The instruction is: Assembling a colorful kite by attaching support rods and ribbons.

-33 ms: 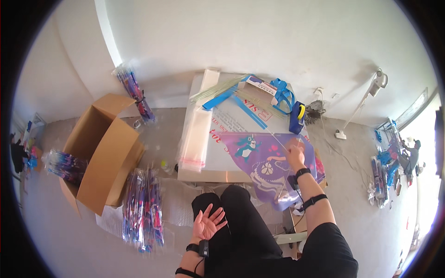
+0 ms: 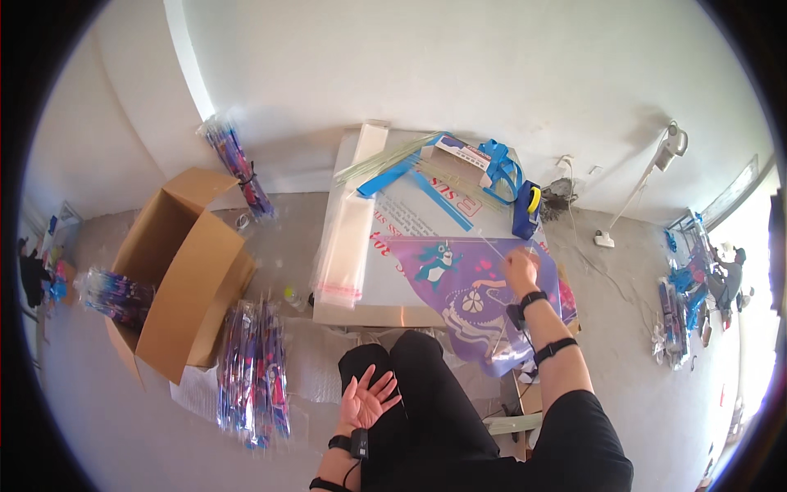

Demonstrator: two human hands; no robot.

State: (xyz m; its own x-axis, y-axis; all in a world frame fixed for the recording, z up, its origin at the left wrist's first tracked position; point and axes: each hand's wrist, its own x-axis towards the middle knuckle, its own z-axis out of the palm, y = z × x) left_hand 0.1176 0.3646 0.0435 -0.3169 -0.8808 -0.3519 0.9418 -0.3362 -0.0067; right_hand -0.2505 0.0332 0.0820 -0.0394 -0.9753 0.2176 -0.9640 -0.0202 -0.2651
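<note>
A purple printed kite sheet (image 2: 467, 287) with a blue cartoon animal and a dress pattern lies over the near right part of the metal-topped table (image 2: 385, 283), hanging past its front edge. My right hand (image 2: 522, 269) is closed above the sheet, its fingers pinched on a thin white rod (image 2: 492, 246). The rod slants from the fingers toward the far left; the rest of it is hidden by the hand. My left hand (image 2: 369, 399) rests palm up over my thigh, fingers spread, holding nothing.
Clear plastic sleeves (image 2: 348, 246) line the table's left side. Behind lie thin pale sticks (image 2: 381, 161), blue strips (image 2: 443, 201), a small box (image 2: 459, 160) and a blue tape dispenser (image 2: 525, 215). An open carton (image 2: 193, 287) and wrapped bundles (image 2: 252, 369) stand on the floor at left.
My right hand has shifted slightly away from me over the sheet, and less of the rod shows beyond its fingers. The left hand stays where it was.
</note>
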